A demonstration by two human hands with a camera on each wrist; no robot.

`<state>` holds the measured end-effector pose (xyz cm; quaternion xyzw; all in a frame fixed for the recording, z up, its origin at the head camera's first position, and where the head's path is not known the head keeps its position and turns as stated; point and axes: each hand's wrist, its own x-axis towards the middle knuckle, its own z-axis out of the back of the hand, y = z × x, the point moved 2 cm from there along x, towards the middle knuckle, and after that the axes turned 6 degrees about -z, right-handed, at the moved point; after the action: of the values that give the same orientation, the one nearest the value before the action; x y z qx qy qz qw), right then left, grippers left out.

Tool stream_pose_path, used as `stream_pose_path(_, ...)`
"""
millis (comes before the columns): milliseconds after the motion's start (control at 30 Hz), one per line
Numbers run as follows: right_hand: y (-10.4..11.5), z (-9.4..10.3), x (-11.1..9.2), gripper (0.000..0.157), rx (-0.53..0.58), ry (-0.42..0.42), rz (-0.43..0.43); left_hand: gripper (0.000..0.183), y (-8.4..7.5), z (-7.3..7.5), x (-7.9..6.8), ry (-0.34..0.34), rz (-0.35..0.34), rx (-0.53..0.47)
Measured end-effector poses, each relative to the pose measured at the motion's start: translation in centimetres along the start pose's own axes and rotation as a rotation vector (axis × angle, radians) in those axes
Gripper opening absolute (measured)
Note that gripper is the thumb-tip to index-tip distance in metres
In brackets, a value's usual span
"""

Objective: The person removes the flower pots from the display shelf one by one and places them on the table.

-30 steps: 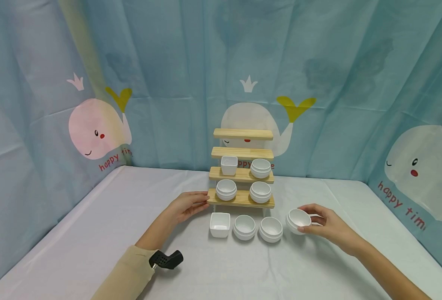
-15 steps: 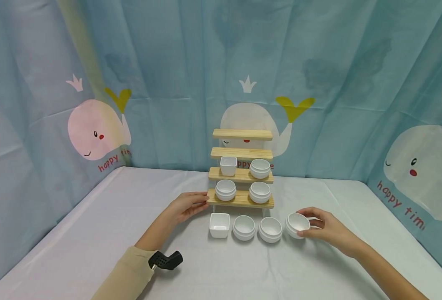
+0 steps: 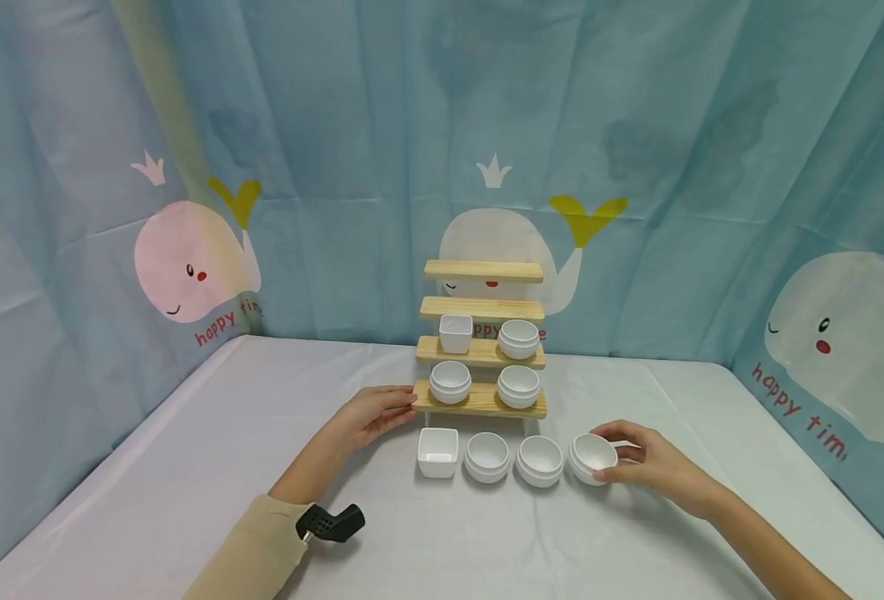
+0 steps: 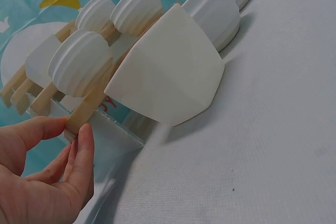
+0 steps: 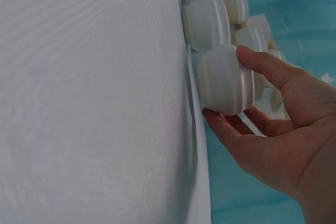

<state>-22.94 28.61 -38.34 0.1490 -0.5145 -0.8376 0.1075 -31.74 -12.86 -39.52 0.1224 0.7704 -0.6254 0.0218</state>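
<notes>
Pinching the rack (image 3: 485, 353), the left hand (image 3: 370, 415) flanked four shelved dishes (image 3: 451, 383); the right hand (image 3: 655, 467) gripped a bowl (image 3: 590, 457) beside three unshelved dishes (image 3: 487, 458).

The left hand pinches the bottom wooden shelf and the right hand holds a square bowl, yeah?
Not quite: the head view shows the right hand holding a round bowl. The left hand does pinch the bottom wooden shelf.

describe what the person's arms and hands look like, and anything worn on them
A beige fabric sleeve partly covers the left forearm, with a black, angular, dotted attachment at its cuff. The right forearm shows no sleeve. The left hand and right hand wear no visible gloves or rings.
</notes>
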Motion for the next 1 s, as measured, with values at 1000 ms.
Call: stream_pose_path(1000, -0.39, -0.07, -0.14, 0.061, 0.014, 0.056, -0.012, 0.047, 0.11, 0.04, -0.04, -0.008, -0.012, 0.001)
